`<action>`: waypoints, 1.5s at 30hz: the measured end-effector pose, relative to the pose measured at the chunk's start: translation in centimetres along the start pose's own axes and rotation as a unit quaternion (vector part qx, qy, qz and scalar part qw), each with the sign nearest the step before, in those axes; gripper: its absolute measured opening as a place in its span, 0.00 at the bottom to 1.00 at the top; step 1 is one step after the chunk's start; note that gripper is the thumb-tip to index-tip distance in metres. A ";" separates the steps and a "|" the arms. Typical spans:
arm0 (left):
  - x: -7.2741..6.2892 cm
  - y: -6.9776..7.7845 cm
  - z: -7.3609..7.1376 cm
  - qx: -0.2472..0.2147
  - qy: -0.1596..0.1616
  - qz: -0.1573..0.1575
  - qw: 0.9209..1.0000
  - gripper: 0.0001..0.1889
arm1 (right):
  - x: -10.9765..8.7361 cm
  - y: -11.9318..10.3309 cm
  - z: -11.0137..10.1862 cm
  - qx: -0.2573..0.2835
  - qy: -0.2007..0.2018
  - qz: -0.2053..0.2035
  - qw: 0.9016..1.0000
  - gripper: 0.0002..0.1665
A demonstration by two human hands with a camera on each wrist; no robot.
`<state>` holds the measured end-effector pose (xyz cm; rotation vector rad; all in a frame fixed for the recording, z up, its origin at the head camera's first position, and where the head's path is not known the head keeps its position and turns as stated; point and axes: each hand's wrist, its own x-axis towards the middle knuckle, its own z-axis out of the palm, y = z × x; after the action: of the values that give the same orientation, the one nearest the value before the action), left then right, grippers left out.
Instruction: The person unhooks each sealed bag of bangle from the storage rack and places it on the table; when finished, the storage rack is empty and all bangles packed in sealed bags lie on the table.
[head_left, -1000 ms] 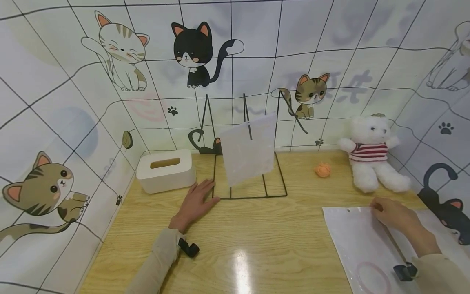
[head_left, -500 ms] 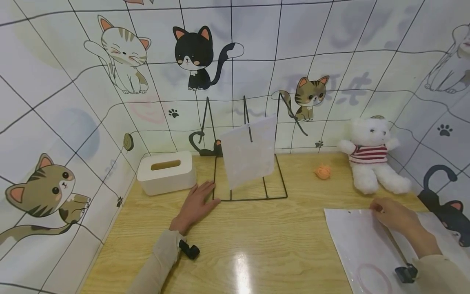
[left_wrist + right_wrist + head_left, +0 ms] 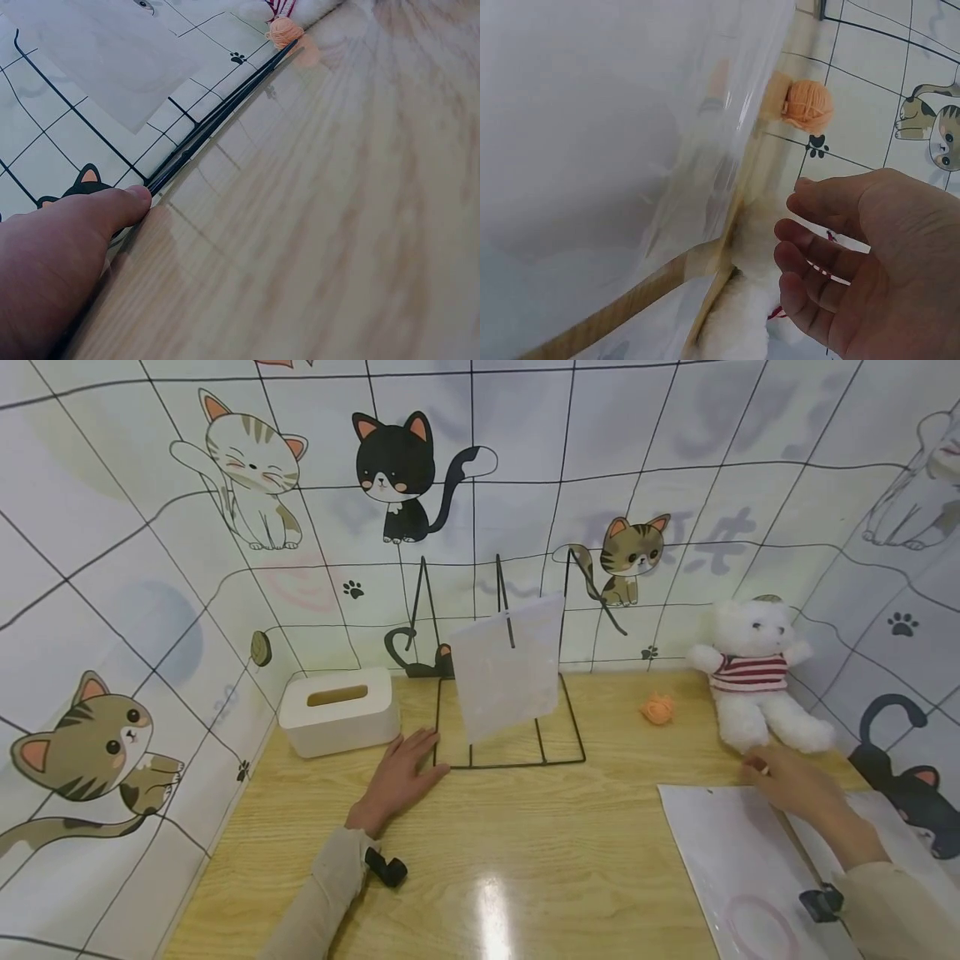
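Note:
In the head view my left hand (image 3: 396, 785) lies on the wooden table, its fingertips at the front left corner of a black wire rack (image 3: 512, 766). Its thumb touches the rack's wire in the left wrist view. A whitish plastic bag (image 3: 504, 672) hangs on the rack's middle hook. My right hand (image 3: 802, 787) hovers over the back edge of flat clear plastic bags (image 3: 738, 852) at the right, just before the plush bear. Nothing is between its loosely curled fingers (image 3: 799, 304) in the right wrist view. A pale pink ring shape shows on the left flat bag.
A white tissue box (image 3: 341, 714) stands beside my left hand. The white plush bear (image 3: 753, 672) in a red-striped shirt sits at the back right, with a small orange yarn ball (image 3: 658, 709) to its left. Cat-patterned walls enclose the table's back and sides.
My right hand has shifted slightly up and left, off the bags' back edge towards the bear. My left hand, the rack and the hanging bag have stayed in place.

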<state>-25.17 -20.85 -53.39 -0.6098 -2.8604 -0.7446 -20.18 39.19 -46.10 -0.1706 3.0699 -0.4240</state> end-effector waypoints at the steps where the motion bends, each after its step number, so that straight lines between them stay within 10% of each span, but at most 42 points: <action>1: 0.0 -0.1 0.0 0.003 -0.001 0.000 1.000 0.36 | 0.2 -0.4 0.0 0.002 0.003 -0.007 1.000 0.17; 26: 0.0 -0.9 -0.6 0.001 0.002 0.001 1.000 0.36 | 8.4 -14.2 1.6 0.211 0.094 -0.098 0.968 0.17; 34: -0.1 -1.1 -0.7 0.001 0.002 -0.008 1.000 0.36 | 10.1 -18.1 1.5 0.309 0.110 -0.105 0.939 0.21; 45: -0.1 -0.5 0.2 -0.007 -0.007 -0.007 1.000 0.37 | 9.0 -23.6 -0.4 0.457 0.158 -0.074 0.872 0.17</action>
<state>-25.32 -21.17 -53.78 -0.5995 -2.8785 -0.7664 -26.66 15.67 -39.52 -0.3100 2.7309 -1.9866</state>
